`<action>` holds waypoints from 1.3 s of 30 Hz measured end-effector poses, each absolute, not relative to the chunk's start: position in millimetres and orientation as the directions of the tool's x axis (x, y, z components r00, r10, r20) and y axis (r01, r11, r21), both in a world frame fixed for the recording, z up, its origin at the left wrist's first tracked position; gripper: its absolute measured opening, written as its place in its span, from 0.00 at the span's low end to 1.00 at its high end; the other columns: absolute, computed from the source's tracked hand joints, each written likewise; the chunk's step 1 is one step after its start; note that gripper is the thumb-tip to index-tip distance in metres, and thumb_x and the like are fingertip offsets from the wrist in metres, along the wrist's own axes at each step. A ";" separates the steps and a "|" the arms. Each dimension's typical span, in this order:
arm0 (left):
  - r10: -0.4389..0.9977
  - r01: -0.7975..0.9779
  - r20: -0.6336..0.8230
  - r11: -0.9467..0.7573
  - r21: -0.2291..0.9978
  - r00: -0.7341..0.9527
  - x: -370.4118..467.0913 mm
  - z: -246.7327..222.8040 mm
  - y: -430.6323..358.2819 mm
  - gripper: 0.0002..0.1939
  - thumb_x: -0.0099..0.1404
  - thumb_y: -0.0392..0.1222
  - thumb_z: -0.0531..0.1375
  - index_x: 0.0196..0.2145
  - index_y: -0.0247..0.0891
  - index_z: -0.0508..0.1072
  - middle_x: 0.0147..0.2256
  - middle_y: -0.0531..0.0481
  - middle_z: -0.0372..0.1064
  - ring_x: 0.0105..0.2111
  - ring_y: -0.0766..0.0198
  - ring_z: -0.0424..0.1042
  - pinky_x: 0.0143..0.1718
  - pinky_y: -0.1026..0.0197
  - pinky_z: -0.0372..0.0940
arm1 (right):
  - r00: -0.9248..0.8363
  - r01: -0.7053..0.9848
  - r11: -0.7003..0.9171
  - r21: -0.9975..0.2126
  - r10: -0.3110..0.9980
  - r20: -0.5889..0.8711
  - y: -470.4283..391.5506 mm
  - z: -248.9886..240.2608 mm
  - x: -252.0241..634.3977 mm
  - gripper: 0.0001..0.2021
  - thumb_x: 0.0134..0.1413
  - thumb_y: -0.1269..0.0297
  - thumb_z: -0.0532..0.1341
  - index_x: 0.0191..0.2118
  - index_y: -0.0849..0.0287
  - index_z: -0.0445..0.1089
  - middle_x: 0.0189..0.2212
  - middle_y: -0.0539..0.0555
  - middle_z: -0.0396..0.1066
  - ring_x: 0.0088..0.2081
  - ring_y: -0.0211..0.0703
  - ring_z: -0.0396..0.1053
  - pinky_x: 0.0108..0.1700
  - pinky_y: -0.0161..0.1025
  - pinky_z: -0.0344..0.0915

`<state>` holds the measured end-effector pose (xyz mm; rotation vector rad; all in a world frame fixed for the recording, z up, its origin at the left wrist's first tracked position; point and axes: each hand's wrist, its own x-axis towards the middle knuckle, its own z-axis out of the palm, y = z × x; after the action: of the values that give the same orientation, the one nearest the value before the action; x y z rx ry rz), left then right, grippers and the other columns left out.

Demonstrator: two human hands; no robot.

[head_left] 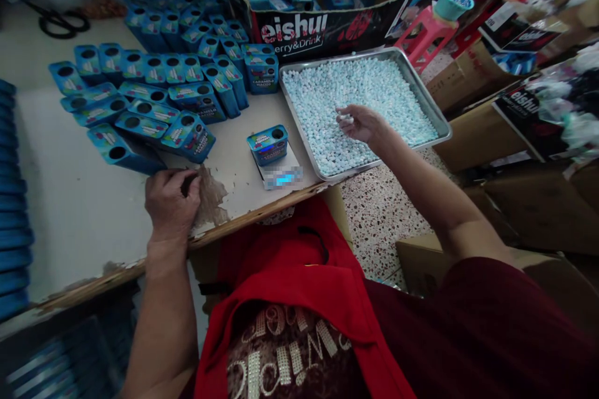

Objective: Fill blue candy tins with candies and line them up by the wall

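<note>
Over the metal tray (447, 128) of pale blue candies (322, 100), my right hand (362, 123) is closed in a pinch, with a few candies (345, 118) at its fingertips. My left hand (171, 199) rests curled at the table edge beside the grouped tins; a dark patch shows between thumb and fingers, and I cannot tell whether it is an object or shadow. Between my hands, a blue candy tin (267, 144) with a round hole in its top stands on a small scale (292, 162) with a lit, blurred display. Several similar tins (187, 137) stand or lean to the left.
A cardboard box (318, 28) with more tins stands behind the tray. Black scissors (63, 24) lie at the back left, and stacked tins (12, 199) line the left edge. On the right are a pink stool (428, 34) bearing a blue cup (453, 1), and cardboard boxes (528, 187).
</note>
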<state>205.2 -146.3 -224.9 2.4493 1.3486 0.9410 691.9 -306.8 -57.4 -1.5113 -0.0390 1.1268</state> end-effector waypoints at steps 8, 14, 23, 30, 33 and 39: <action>0.807 0.680 0.448 -0.577 0.453 0.385 203.7 -226.5 -142.4 0.21 0.77 0.57 0.64 0.48 0.40 0.90 0.48 0.32 0.82 0.53 0.35 0.79 0.65 0.34 0.73 | 0.482 -0.712 -0.082 -0.698 0.666 -0.569 -308.4 -65.0 665.3 0.17 0.86 0.72 0.47 0.39 0.52 0.60 0.25 0.39 0.58 0.20 0.28 0.46 0.20 0.21 0.42; 0.821 0.695 0.427 -0.558 0.454 0.380 206.8 -223.1 -143.7 0.21 0.76 0.57 0.64 0.48 0.39 0.89 0.49 0.31 0.83 0.53 0.34 0.78 0.64 0.33 0.73 | 0.423 -0.631 -0.076 -0.772 0.800 -0.425 -292.9 -72.4 662.5 0.17 0.87 0.54 0.64 0.41 0.51 0.62 0.34 0.44 0.70 0.25 0.30 0.56 0.23 0.25 0.49; 0.878 0.714 0.318 -0.477 0.512 0.358 215.1 -205.8 -154.3 0.11 0.76 0.49 0.68 0.47 0.41 0.87 0.51 0.34 0.80 0.57 0.38 0.77 0.68 0.36 0.71 | 0.485 -0.249 -0.004 -0.969 0.865 -0.128 -233.6 -62.9 585.5 0.29 0.75 0.25 0.72 0.52 0.48 0.74 0.44 0.52 0.75 0.32 0.38 0.66 0.26 0.37 0.60; 0.887 0.715 0.297 -0.461 0.527 0.353 216.8 -203.9 -155.7 0.10 0.76 0.47 0.69 0.48 0.41 0.87 0.52 0.34 0.81 0.58 0.37 0.77 0.69 0.36 0.70 | 0.549 -0.045 0.023 -0.999 0.836 -0.006 -223.5 -59.4 539.7 0.31 0.77 0.23 0.69 0.57 0.47 0.76 0.49 0.56 0.76 0.41 0.46 0.76 0.31 0.39 0.69; 0.889 0.715 0.282 -0.458 0.527 0.362 216.6 -204.2 -154.4 0.09 0.76 0.46 0.69 0.48 0.41 0.87 0.52 0.34 0.81 0.58 0.38 0.77 0.68 0.37 0.70 | 0.501 -0.028 0.044 -0.999 0.865 0.024 -223.2 -59.6 533.8 0.27 0.79 0.26 0.69 0.58 0.45 0.76 0.50 0.56 0.77 0.42 0.47 0.77 0.32 0.40 0.71; 0.884 0.712 0.283 -0.468 0.524 0.372 215.6 -205.7 -154.1 0.09 0.78 0.47 0.68 0.49 0.43 0.87 0.52 0.34 0.81 0.59 0.38 0.77 0.69 0.37 0.70 | 0.481 -0.016 -0.056 -0.998 0.875 -0.057 -228.4 -56.8 532.2 0.24 0.81 0.32 0.71 0.62 0.44 0.76 0.47 0.54 0.79 0.44 0.47 0.78 0.34 0.40 0.75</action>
<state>215.6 -154.1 -205.7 2.3240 1.4033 0.7725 532.2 -228.4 -56.8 -1.4464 -0.8013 0.8712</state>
